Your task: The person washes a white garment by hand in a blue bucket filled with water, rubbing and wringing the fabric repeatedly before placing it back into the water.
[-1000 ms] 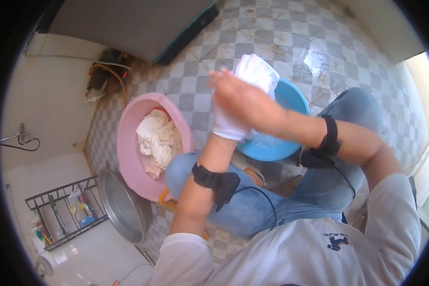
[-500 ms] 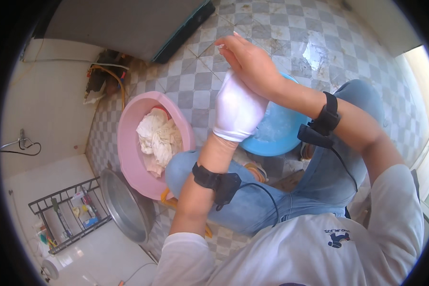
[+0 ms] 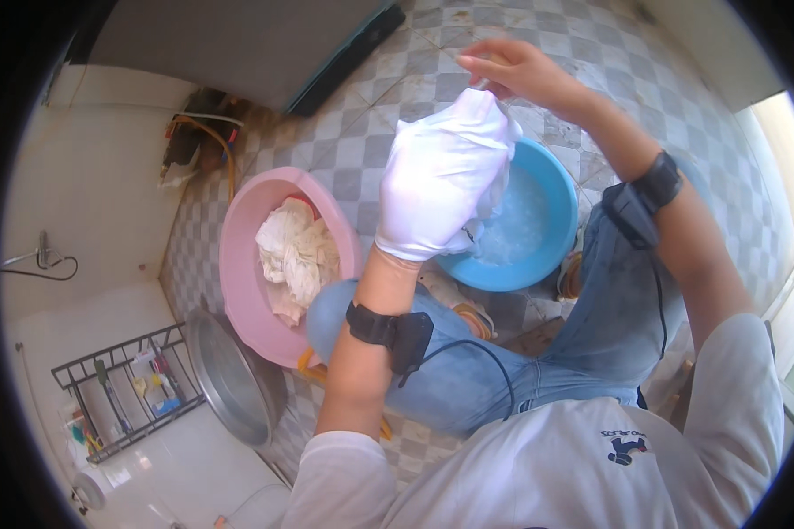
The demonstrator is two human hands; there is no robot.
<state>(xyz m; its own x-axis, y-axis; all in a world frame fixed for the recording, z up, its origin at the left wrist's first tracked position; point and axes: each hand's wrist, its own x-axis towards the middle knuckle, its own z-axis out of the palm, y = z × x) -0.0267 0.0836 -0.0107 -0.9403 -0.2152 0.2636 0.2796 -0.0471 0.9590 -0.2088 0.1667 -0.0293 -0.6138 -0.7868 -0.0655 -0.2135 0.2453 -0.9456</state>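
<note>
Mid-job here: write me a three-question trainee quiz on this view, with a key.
1. Which hand is outside the white cloth?
2. What lies in the pink basin?
A) A pair of sandals
B) Crumpled off-white fabric
C) A metal pan
3. True or false: the blue basin stands to the person's left of the pink basin.

Key:
1. The right hand.
2. B.
3. False; it stands to the right.

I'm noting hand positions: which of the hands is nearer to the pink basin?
Left. The left hand, covered by white cloth, is just right of the pink basin; the right hand is farther off, up and right in the picture.
</note>
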